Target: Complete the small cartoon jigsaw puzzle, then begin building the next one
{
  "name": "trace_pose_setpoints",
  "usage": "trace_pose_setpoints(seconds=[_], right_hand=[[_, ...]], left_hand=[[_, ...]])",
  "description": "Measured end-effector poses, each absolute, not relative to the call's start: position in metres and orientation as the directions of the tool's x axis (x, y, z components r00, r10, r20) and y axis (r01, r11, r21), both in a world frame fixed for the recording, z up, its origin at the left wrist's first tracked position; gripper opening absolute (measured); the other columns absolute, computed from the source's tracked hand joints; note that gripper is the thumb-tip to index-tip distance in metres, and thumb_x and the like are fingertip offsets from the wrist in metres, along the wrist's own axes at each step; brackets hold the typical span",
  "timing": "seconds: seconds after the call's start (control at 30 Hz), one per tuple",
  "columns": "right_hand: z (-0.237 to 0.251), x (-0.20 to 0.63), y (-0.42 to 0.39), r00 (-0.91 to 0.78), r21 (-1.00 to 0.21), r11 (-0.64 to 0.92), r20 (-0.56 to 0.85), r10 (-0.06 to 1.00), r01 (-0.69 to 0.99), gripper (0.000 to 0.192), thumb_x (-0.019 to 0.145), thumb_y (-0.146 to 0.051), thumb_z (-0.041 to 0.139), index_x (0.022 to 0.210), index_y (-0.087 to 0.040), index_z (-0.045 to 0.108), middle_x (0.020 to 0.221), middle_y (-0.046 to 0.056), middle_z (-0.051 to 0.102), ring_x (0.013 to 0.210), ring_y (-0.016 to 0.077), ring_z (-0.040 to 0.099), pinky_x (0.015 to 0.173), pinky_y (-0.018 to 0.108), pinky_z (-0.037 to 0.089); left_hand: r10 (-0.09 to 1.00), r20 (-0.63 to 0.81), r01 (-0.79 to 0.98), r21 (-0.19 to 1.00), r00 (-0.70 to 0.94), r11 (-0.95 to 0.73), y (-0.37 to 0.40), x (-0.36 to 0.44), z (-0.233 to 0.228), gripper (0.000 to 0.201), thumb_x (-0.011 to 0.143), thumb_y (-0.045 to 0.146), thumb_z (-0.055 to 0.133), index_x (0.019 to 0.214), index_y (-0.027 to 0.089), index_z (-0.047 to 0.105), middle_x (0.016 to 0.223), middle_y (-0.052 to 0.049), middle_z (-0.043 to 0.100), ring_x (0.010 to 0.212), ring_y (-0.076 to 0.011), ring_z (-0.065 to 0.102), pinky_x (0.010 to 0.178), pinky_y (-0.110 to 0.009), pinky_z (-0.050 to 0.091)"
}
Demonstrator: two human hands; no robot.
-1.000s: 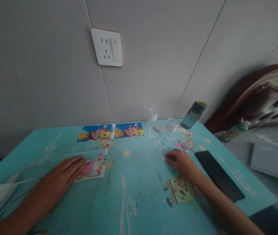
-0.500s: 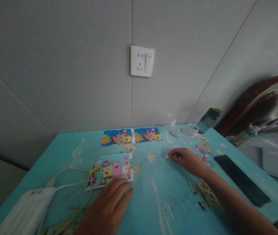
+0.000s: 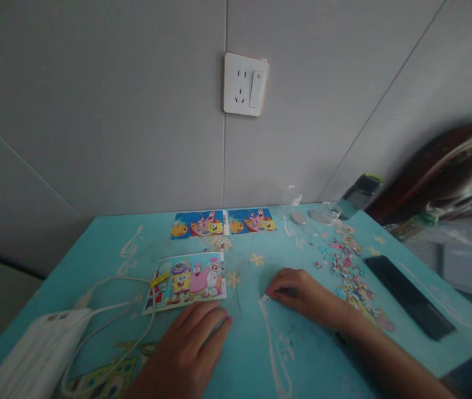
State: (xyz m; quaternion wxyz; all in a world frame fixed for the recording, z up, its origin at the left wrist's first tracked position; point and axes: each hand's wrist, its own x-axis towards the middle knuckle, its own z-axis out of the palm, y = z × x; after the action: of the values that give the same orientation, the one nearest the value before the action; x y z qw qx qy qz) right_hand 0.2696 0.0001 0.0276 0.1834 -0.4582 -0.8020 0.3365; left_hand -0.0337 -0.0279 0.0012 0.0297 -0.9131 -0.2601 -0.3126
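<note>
My left hand point(image 3: 192, 346) lies flat with its fingers stretched out, holding nothing. Its fingertips are by the lower edge of a cartoon picture card point(image 3: 196, 280). Low over the blue tabletop, my right hand point(image 3: 302, 291) pinches a small pale puzzle piece point(image 3: 265, 298) between thumb and fingertips; what is printed on it is too small to make out. Beyond my right hand spreads a loose heap of small coloured puzzle pieces point(image 3: 346, 260), partly hidden by my forearm. One stray piece point(image 3: 318, 265) lies apart from the heap.
Two blue cartoon cards point(image 3: 252, 221) rest by the wall. At left a white power strip point(image 3: 38, 352) trails white cables point(image 3: 115, 277). A black phone-like slab point(image 3: 409, 296) lies at right. A dark-topped bottle point(image 3: 359, 197) and round clear lids point(image 3: 323, 214) stand at the back right.
My right hand has moved left and nearer to me with the small piece, uncovering more of the heap. My left hand stays beside the card. The view has tilted slightly down.
</note>
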Motion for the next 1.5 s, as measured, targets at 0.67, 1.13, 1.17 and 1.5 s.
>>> trace_pose_setpoints(seconds=[0.67, 1.13, 1.17, 1.5], right_hand=[[0.013, 0.389, 0.026, 0.037, -0.427, -0.09, -0.131, 0.991, 0.9, 0.017, 0.08, -0.035, 0.072, 0.085, -0.019, 0.074, 0.076, 0.005, 0.072, 0.067, 0.0177, 0.063, 0.063, 0.03, 0.046], [0.019, 0.368, 0.023, -0.165, -0.594, 0.098, -0.059, 0.985, 0.798, 0.028, 0.087, -0.026, 0.065, 0.114, -0.022, 0.072, 0.089, 0.004, 0.071, 0.078, 0.0171, 0.064, 0.074, 0.03, 0.05], [0.02, 0.364, 0.022, -0.172, -0.617, 0.11, -0.042, 0.984, 0.779, 0.027, 0.088, -0.027, 0.064, 0.113, -0.022, 0.073, 0.091, 0.004, 0.071, 0.081, 0.0175, 0.064, 0.076, 0.031, 0.051], [0.024, 0.306, 0.003, -0.394, -0.781, 0.255, 0.012, 0.919, 0.571, 0.022, 0.097, -0.038, 0.058, 0.098, -0.023, 0.074, 0.097, 0.004, 0.071, 0.087, 0.017, 0.066, 0.078, 0.028, 0.051]], left_hand=[[0.383, 0.57, 0.424, 0.067, 0.727, -0.903, -0.025, 0.018, -0.014, 0.029, 0.098, 0.01, 0.047, 0.117, 0.013, 0.068, 0.109, -0.009, 0.068, 0.11, -0.0238, 0.059, 0.101, -0.044, 0.044], [0.375, 0.562, 0.41, 0.068, 0.737, -0.909, -0.023, 0.014, -0.006, 0.027, 0.095, 0.01, 0.048, 0.112, 0.015, 0.068, 0.103, -0.007, 0.07, 0.104, -0.0207, 0.061, 0.097, -0.039, 0.05], [0.378, 0.558, 0.41, 0.074, 0.739, -0.909, -0.023, 0.013, -0.005, 0.027, 0.095, 0.01, 0.048, 0.112, 0.015, 0.068, 0.104, -0.007, 0.07, 0.103, -0.0208, 0.061, 0.097, -0.04, 0.05], [0.42, 0.48, 0.431, 0.094, 0.771, -0.898, -0.024, 0.013, -0.006, 0.021, 0.095, 0.011, 0.053, 0.112, 0.013, 0.066, 0.103, -0.008, 0.067, 0.103, -0.0229, 0.06, 0.095, -0.043, 0.051]])
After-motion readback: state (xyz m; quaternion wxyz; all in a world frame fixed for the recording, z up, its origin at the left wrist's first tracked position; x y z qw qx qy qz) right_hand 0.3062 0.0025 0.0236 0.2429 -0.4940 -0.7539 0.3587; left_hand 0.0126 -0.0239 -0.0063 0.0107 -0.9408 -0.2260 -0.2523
